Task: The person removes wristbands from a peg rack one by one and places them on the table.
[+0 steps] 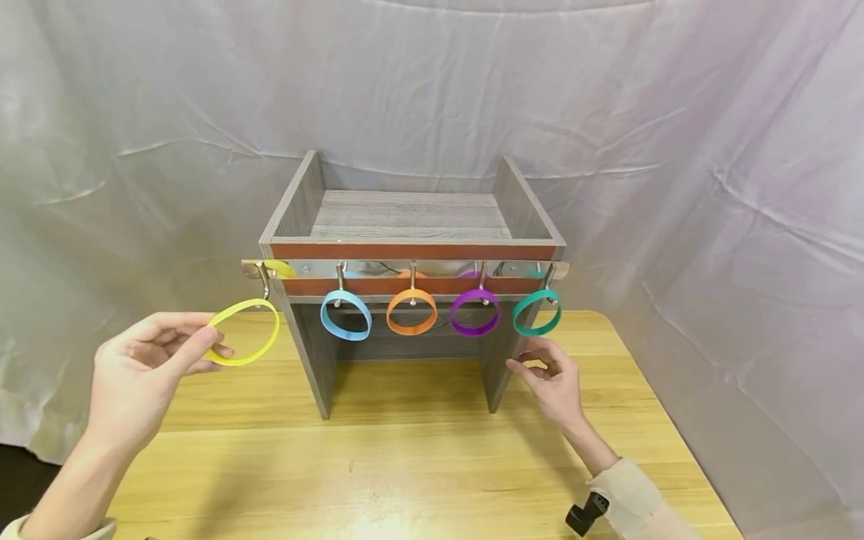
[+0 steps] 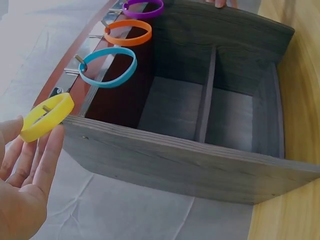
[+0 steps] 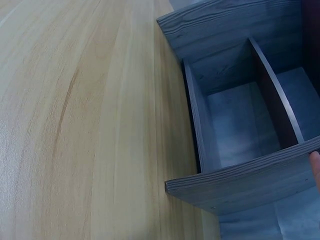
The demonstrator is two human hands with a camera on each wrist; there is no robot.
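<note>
My left hand (image 1: 145, 375) pinches a yellow silicone wristband (image 1: 275, 330) between thumb and fingers at its left side. That band is at the leftmost metal hook (image 1: 263, 279); in the left wrist view the hook's tip shows within the loop. A light blue wristband (image 1: 346, 335), an orange wristband (image 1: 412, 330), a purple wristband (image 1: 475, 331) and a green wristband (image 1: 538, 330) each hang on their own hook along a shiny metal strip (image 1: 432, 268). Below the green band, my right hand (image 1: 555, 379) has loosely bent fingers touching the grey shelf's right side panel (image 1: 499, 375).
The grey wooden shelf (image 1: 412, 206) stands on a yellow wood-grain table (image 1: 405, 465), its hook strip facing me. A divider (image 2: 207, 95) splits its inside. Grey cloth (image 1: 432, 90) hangs behind and at both sides. A black device (image 1: 586, 514) sits at the right wrist.
</note>
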